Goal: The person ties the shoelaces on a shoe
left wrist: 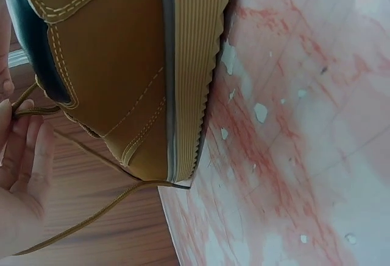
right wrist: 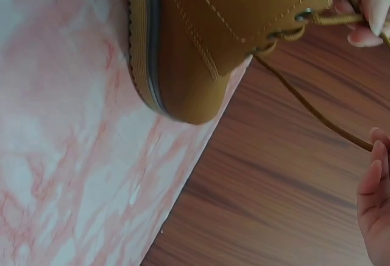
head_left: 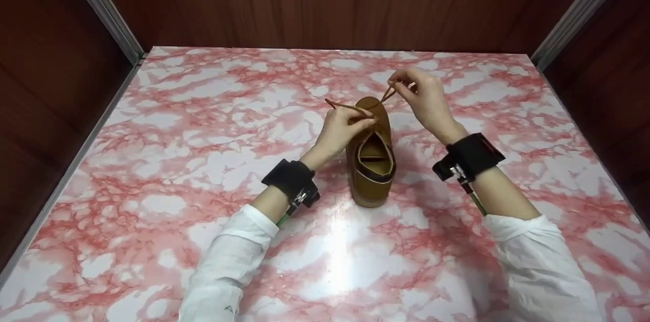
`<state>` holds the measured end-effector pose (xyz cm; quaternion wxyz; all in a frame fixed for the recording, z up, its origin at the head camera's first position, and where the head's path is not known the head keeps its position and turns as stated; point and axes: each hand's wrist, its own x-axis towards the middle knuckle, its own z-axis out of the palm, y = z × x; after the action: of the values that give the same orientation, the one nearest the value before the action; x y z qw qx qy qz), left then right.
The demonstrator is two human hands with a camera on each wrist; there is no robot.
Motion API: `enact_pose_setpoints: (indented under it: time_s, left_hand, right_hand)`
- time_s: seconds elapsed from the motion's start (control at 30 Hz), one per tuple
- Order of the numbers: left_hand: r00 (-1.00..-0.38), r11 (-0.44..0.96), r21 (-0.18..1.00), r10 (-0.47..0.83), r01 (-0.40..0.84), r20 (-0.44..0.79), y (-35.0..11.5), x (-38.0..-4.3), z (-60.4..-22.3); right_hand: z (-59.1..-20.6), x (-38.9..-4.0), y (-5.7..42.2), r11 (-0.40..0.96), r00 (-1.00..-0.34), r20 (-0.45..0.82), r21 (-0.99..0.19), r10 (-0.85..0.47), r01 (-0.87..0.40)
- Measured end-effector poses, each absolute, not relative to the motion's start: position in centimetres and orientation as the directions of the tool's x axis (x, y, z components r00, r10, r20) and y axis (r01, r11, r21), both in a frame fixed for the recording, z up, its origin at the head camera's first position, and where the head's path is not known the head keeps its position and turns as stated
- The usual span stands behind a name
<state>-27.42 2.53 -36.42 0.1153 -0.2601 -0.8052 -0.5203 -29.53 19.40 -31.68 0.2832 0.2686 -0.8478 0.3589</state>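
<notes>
A tan lace-up shoe (head_left: 373,192) with a dark collar stands mid-table, its toe pointing away from me. My left hand (head_left: 343,129) pinches lace over the shoe's tongue; in the left wrist view its fingertips (left wrist: 18,112) close on a loop near the top eyelets. A loose length of brown lace (head_left: 348,105) trails left over that hand, and a dark-tipped lace end (left wrist: 181,186) hangs by the toe. Beyond and right of the toe, my right hand (head_left: 424,96) pinches another stretch of lace (right wrist: 311,108), drawn out from the lowest eyelets.
The table (head_left: 167,159) has a glossy red-and-white marbled top. Dark wood-grain panels (head_left: 325,2) close it in at the back and both sides, with grey metal posts (head_left: 104,7) at the corners. Black camera straps (head_left: 292,177) sit on both wrists.
</notes>
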Motion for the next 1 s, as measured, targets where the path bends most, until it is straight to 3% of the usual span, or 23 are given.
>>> enact_pose_setpoints:
  time_s: [0.37,0.77,1.0]
  left_hand:
    - [-0.833,0.294,0.783,0.284,0.548,0.475,2.4,-27.5,-36.9]
    - [-0.83,0.258,0.792,0.243,0.554,0.502,2.2,-26.4,-36.0]
    - [-0.832,0.268,0.788,0.221,0.554,0.509,2.2,-25.8,-35.4]
  right_hand:
    - [-31.3,-29.5,21.3,0.664,-0.729,0.668,-0.479,-0.149,-0.574]
    - [-30.9,-29.4,23.8,0.675,-0.67,0.734,-0.439,-0.112,-0.593]
    - [-30.8,-29.4,24.9,0.668,-0.734,0.678,-0.532,-0.031,-0.52]
